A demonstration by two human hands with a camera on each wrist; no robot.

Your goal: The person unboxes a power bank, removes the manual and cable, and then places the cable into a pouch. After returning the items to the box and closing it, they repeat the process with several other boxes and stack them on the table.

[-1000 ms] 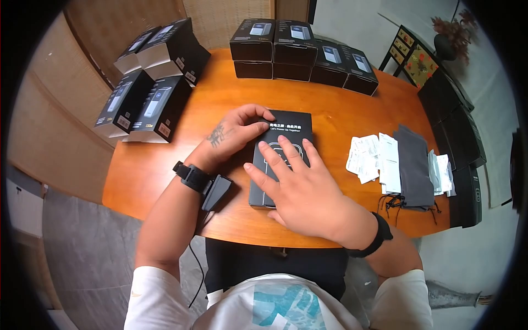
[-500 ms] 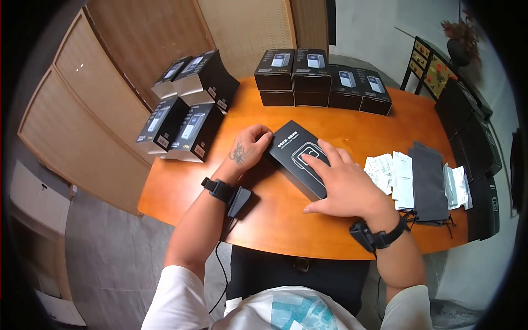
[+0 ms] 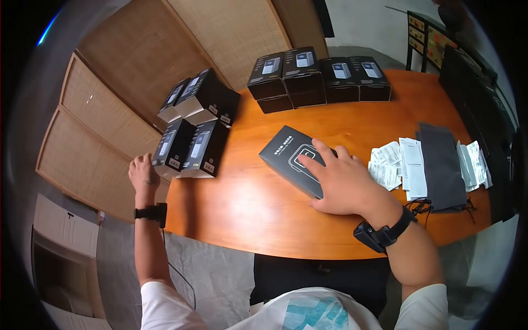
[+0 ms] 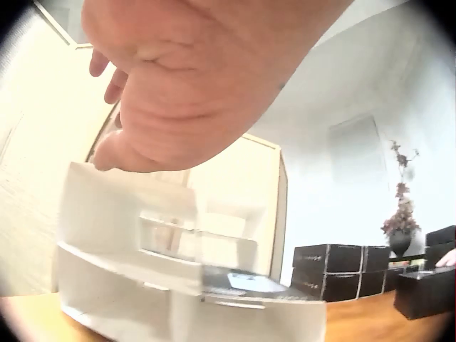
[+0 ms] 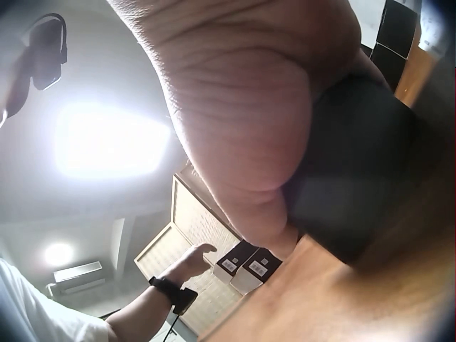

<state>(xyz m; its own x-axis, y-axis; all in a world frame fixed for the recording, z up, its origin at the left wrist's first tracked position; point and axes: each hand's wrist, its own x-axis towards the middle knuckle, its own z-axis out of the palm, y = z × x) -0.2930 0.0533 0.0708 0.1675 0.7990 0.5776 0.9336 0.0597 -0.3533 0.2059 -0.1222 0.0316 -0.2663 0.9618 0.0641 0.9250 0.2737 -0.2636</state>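
Observation:
A black box with a white outline drawing (image 3: 283, 159) lies slantwise on the table. My right hand (image 3: 355, 184) spans its right end, thumb at the near edge and fingers over the top towards the far edge; the right wrist view shows the hand (image 5: 235, 128) against the dark box (image 5: 356, 164). At the far left, my left hand (image 3: 144, 173) is beside the front left box (image 3: 174, 146) of a group, fingers loosely bent and holding nothing visible. In the left wrist view that hand (image 4: 192, 85) hangs above white box ends (image 4: 121, 278); contact is unclear.
Several black boxes (image 3: 302, 82) stand along the table's back edge. On the right lie white papers (image 3: 412, 165), a dark grey pouch (image 3: 440, 170) and clear packets (image 3: 474, 165), with more black boxes (image 3: 467, 93) behind. A cable hangs from the left wrist camera (image 3: 159, 214).
My left hand has left the black box and moved left to the grouped boxes. The black box has turned from upright to slantwise in view, with my right hand staying on it.

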